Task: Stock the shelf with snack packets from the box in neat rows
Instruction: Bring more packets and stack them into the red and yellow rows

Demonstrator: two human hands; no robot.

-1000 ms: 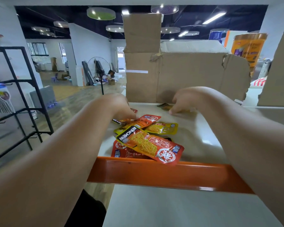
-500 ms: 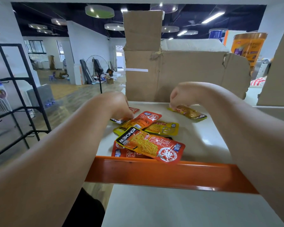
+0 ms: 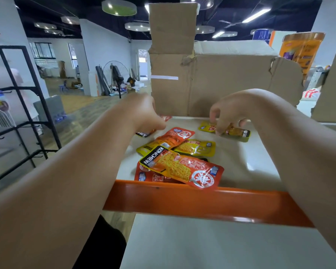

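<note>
On the glossy white shelf (image 3: 241, 162), before a cardboard box (image 3: 221, 84), a yellow packet (image 3: 235, 132) is pinched by fingers of the right hand (image 3: 227, 111). The left hand (image 3: 145, 115) is held over a red packet (image 3: 166, 118), and its grip cannot be told.

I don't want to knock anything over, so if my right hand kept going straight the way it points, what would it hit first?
Probably the cardboard box standing behind it. The right hand pinches the yellow packet beneath it; the gap to the box is hard to judge.
</note>
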